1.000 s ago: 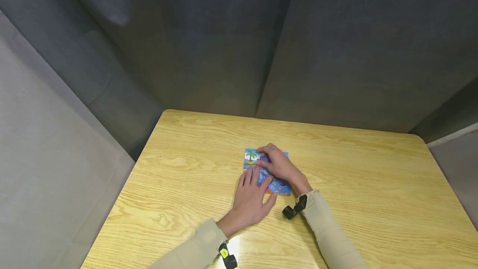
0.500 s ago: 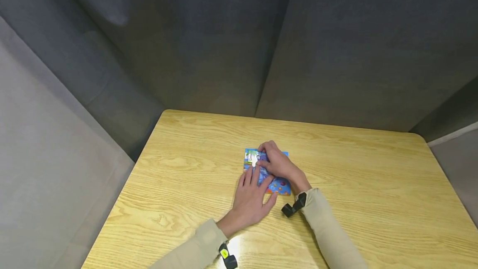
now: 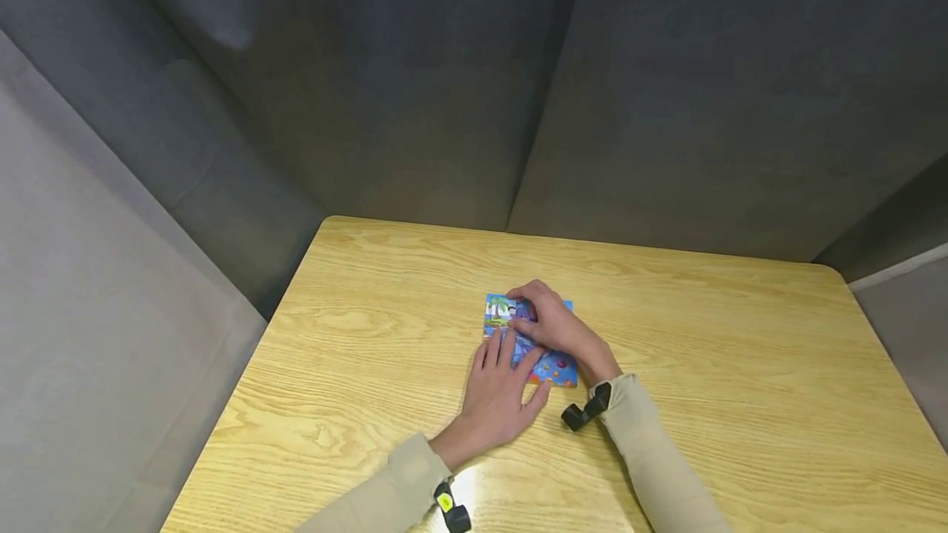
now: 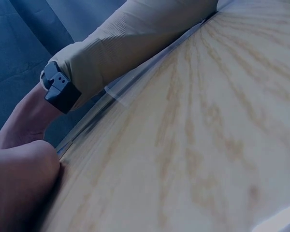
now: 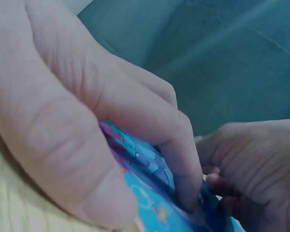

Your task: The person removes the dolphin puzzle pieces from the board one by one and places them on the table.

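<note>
Overhead, a colourful jigsaw puzzle [image 3: 529, 340] lies mid-table [image 3: 741, 385]; the left hand [image 3: 498, 393] still presses it with flat fingers, while the right hand [image 3: 551, 323], fingers curled, has shifted slightly. Right wrist view: right fingertips [image 5: 183, 193] press the puzzle [image 5: 150, 203].

My left wrist camera looked low across the pale yellow wood-grain table top [image 4: 198, 145], which filled the frame from 12 o'clock round to 6. At 8 o'clock the heel of my left hand [image 4: 17, 186] pressed flat on the wood; its fingers were out of sight. Beyond it, from 10 to 12 o'clock, my other arm's beige knit sleeve [image 4: 130, 41] lay across the table, with a small black boxy wrist camera [image 4: 60, 87] at its cuff. Dark blue-grey fabric backdrop [image 4: 19, 38] showed at 10 o'clock.
</note>
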Tool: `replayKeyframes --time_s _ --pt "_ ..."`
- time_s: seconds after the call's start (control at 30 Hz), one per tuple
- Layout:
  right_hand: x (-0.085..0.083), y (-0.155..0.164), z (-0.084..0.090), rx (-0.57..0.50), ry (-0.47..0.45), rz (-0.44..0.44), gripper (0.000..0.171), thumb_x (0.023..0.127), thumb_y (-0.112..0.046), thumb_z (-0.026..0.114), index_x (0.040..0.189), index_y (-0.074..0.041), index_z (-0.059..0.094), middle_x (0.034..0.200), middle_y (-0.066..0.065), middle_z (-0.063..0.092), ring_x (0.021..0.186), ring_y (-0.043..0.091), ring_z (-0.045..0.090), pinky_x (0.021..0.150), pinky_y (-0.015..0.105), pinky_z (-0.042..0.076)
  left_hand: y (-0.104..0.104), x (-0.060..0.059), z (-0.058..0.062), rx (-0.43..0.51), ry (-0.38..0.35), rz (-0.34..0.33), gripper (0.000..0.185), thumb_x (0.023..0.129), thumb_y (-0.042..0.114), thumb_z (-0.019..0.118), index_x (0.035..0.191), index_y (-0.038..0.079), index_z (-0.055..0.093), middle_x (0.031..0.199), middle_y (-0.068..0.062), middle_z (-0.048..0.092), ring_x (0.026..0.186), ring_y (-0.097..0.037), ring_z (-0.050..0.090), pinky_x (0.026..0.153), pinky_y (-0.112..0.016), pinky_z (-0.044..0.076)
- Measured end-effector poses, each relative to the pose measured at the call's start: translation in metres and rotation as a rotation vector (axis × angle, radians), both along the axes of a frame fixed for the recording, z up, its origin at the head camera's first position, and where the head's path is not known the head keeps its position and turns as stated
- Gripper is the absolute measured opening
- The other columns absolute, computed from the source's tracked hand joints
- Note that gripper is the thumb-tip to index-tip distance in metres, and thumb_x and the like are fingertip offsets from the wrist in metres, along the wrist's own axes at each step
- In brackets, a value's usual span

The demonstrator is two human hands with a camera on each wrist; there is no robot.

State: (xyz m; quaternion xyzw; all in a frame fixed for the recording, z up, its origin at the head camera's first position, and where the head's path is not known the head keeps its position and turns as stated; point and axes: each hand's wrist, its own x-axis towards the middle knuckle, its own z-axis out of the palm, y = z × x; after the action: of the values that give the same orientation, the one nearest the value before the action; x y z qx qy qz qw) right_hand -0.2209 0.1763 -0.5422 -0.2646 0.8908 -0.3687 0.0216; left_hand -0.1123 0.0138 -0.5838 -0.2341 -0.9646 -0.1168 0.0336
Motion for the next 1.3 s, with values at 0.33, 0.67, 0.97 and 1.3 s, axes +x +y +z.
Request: replayKeyframes --time_s 0.33,0.67,0.97,1.3 --pt "-0.002 0.001 -0.007 -0.038 -0.017 -0.004 0.045 0.093 -0.010 0.078 0.136 -0.003 0.066 0.109 0.007 0.069 0.080 0.019 0.056 0.071 0.033 0.047 0.000 0.001 0.001 0.008 0.010 -0.004 0.060 0.108 0.061 0.027 0.158 0.033 0.043 0.170 -0.021 0.022 0.159 -0.039 0.014 0.125 -0.055 0.017" --pt "-0.006 -0.002 -0.009 0.007 0.102 -0.013 0.047 0.087 -0.021 0.085 0.127 -0.001 0.071 0.101 0.004 0.072 0.082 0.015 0.063 0.075 0.035 0.053 -0.003 0.001 0.000 -0.010 0.022 0.015 0.061 0.108 0.062 0.024 0.160 0.035 0.041 0.171 -0.019 0.023 0.159 -0.038 0.012 0.125 -0.055 0.017" --pt "-0.011 0.001 -0.017 -0.034 0.173 -0.015 0.044 0.080 -0.024 0.085 0.116 -0.002 0.075 0.092 0.003 0.067 0.077 0.017 0.059 0.070 0.032 0.050 -0.006 0.002 0.002 0.034 0.038 0.010 0.058 0.108 0.060 0.030 0.158 0.034 0.043 0.170 -0.020 0.023 0.158 -0.039 0.016 0.123 -0.056 0.020" --pt "-0.010 0.020 -0.018 -0.044 0.181 -0.043 0.046 0.077 -0.026 0.086 0.117 -0.005 0.075 0.097 0.004 0.065 0.082 0.017 0.055 0.071 0.033 0.047 0.004 0.000 0.000 0.080 0.082 -0.017 0.055 0.107 0.059 0.035 0.153 0.033 0.049 0.167 -0.018 0.029 0.155 -0.041 0.022 0.121 -0.057 0.024"
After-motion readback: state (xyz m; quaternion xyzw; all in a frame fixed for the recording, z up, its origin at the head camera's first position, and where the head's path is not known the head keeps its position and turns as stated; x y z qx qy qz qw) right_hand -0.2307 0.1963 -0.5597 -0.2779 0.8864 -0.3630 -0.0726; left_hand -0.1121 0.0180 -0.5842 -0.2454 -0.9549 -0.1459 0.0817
